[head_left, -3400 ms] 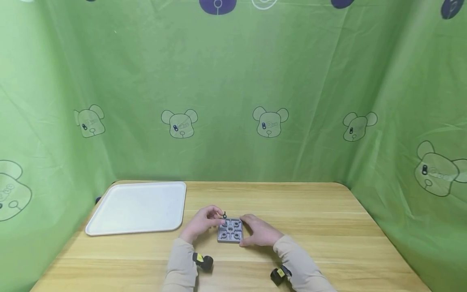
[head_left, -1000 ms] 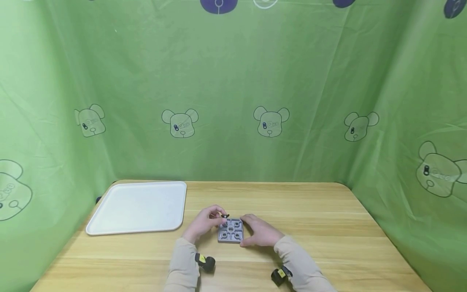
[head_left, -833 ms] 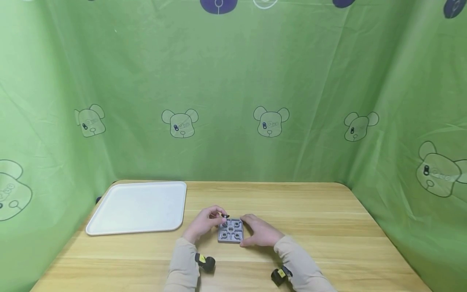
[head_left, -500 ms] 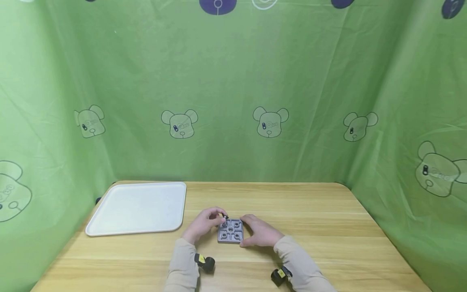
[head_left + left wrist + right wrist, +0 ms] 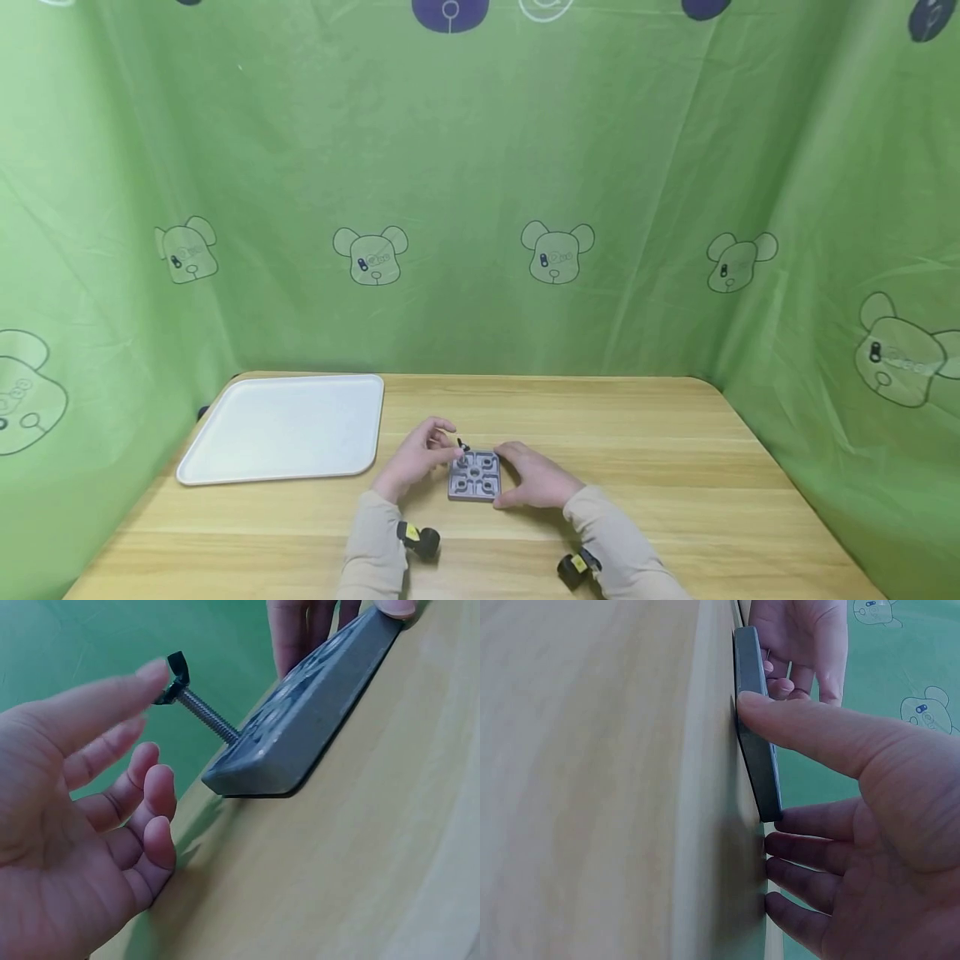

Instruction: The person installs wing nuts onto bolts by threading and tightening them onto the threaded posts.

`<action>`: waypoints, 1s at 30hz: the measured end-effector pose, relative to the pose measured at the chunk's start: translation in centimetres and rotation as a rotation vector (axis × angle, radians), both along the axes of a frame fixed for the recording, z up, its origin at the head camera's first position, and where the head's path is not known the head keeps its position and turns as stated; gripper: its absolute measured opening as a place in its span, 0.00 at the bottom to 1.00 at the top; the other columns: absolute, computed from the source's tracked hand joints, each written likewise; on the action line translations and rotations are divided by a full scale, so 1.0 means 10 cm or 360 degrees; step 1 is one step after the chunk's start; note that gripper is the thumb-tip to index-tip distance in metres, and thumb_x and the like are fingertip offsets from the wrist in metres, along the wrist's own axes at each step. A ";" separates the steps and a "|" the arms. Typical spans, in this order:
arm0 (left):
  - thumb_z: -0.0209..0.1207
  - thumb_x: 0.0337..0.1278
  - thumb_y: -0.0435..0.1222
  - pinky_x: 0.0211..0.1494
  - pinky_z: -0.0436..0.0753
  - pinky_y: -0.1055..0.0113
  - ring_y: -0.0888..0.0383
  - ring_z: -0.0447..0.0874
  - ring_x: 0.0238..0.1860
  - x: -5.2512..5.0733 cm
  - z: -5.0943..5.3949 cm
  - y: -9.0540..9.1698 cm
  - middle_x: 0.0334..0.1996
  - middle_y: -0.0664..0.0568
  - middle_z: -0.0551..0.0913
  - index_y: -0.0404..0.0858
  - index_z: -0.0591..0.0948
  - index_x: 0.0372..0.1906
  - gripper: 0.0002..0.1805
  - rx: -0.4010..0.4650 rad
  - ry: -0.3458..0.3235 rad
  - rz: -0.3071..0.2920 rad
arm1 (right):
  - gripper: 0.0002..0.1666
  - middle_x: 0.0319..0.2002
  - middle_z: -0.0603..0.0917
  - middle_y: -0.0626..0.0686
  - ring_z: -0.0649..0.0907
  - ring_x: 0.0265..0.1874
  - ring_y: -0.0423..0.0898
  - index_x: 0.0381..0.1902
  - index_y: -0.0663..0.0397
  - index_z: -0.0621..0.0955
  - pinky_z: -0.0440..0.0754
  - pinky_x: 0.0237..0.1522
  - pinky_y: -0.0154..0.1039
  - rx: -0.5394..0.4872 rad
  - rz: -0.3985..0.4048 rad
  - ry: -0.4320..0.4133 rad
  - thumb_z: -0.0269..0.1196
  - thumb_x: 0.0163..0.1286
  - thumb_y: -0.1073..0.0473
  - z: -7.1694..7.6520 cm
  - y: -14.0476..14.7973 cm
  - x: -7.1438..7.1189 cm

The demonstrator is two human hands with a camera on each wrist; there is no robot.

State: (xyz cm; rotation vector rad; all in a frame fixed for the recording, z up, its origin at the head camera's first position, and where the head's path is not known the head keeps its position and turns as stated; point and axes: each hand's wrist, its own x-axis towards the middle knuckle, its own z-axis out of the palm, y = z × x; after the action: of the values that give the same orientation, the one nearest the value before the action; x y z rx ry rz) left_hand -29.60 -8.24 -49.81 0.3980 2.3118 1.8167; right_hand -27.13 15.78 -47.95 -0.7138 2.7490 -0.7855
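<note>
At the left grip [image 5: 60, 847] stands a black-winged screw [image 5: 208, 716].

Got a plain white tray [image 5: 285, 429] on the far left of a wood-grain desk [image 5: 600, 408], plus green curtain [image 5: 465, 150] round the back and sides, printed with cute outlined bear heads [image 5: 555, 252] and purple shapes [image 5: 450, 14] up top.

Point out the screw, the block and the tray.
Screw [image 5: 202, 709]: left wrist view, on its threaded shaft.
Block [image 5: 311, 716]: left wrist view, on its long side face.
Tray [image 5: 281, 429]: head view, on the bare middle of its white surface.
</note>
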 end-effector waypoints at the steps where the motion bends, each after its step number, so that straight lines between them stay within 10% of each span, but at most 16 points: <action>1: 0.66 0.53 0.36 0.33 0.74 0.68 0.59 0.74 0.34 0.00 0.01 0.00 0.37 0.50 0.76 0.33 0.71 0.54 0.25 0.0011 -0.0012 0.0014 | 0.56 0.68 0.69 0.65 0.71 0.66 0.64 0.69 0.65 0.65 0.66 0.66 0.62 -0.0004 -0.0001 -0.0001 0.75 0.47 0.46 0.00 0.00 0.00; 30: 0.70 0.47 0.39 0.37 0.74 0.65 0.56 0.72 0.35 0.01 0.04 0.12 0.32 0.52 0.74 0.36 0.76 0.41 0.18 -0.0138 0.0065 0.0025 | 0.55 0.68 0.69 0.65 0.71 0.66 0.64 0.69 0.65 0.65 0.66 0.66 0.63 -0.0013 0.0000 -0.0008 0.76 0.47 0.48 0.03 -0.01 0.03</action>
State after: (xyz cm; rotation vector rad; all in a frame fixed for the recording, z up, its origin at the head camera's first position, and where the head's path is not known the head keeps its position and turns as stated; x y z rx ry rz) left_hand -29.52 -7.06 -49.41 0.4091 2.4173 1.7238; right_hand -26.86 15.67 -47.68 -0.7121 2.7430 -0.7978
